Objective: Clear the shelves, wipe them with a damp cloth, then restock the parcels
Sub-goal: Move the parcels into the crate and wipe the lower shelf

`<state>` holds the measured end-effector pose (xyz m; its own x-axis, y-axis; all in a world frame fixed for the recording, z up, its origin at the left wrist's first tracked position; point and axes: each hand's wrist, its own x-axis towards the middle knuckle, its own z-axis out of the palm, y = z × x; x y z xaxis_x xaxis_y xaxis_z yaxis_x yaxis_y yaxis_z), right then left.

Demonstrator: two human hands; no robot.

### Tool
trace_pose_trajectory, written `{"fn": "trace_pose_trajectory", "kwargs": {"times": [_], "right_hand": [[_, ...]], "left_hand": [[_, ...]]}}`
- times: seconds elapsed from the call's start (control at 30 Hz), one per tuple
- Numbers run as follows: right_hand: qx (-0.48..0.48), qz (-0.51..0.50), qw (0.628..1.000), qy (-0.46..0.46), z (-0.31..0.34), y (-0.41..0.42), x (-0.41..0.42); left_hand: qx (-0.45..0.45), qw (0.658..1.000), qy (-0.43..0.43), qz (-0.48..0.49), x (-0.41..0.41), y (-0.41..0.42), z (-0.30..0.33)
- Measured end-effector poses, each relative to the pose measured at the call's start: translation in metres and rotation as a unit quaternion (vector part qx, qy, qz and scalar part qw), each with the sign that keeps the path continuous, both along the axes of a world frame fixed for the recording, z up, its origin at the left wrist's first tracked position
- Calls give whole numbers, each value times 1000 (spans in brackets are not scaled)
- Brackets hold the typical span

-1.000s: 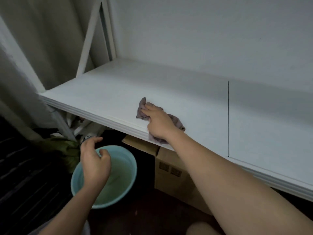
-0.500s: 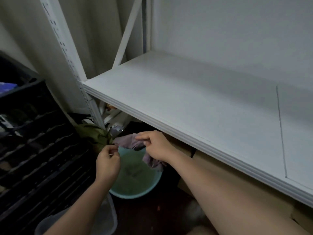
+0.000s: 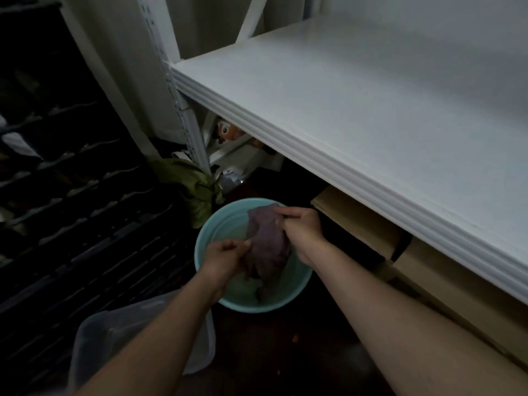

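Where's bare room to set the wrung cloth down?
White shelf top: bare from its left post edge to the right frame edge. Crowded: under it, cardboard boxes and clutter; the basin holds the cloth, gripped by left hand and right hand.

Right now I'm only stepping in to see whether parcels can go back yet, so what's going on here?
A person holds a crumpled purple-grey cloth with both hands over a round light-blue plastic basin on the floor. The left hand grips its near edge and the right hand its far edge. The wide white shelf board above has nothing on it where visible. A brown cardboard box sits underneath. Restocking hasn't begun.
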<state>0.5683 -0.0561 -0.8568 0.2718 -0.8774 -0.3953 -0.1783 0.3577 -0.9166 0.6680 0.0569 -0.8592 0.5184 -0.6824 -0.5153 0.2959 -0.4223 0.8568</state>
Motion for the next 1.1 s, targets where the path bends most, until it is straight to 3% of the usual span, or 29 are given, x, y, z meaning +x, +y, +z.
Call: {"fn": "trace_pose_trajectory", "kwargs": {"times": [0.13, 0.37, 0.47, 0.6, 0.77, 0.9, 0.97, 1.03, 1.1], "right_hand": [[-38, 15, 999, 23, -12, -4, 3], [-193, 29, 978, 67, -34, -9, 6], [-219, 64, 957, 177, -48, -14, 4], [-176, 164, 927, 288, -80, -21, 6], [-219, 397, 806, 380, -136, -50, 26], [-255, 477, 709, 453, -203, -44, 44], [-265, 520, 662, 470, -215, -38, 48], [-326, 523, 622, 484, -207, -41, 48], [-401, 467, 614, 494, -203, -47, 53]], "left_hand": [[-1, 994, -93, 60, 16, -3, -24], [-51, 971, -145, 185, 30, -7, -50], [2, 965, -195, 174, 40, -7, -66], [59, 976, -162, 133, 42, -16, -81], [114, 978, 2, 176, 39, -45, -109], [81, 972, 116, 186, 35, -51, -131], [86, 963, 127, 221, 38, -53, -147], [96, 961, 84, 245, 41, -52, -160], [100, 959, 30, 263, 41, -47, -167]]}}
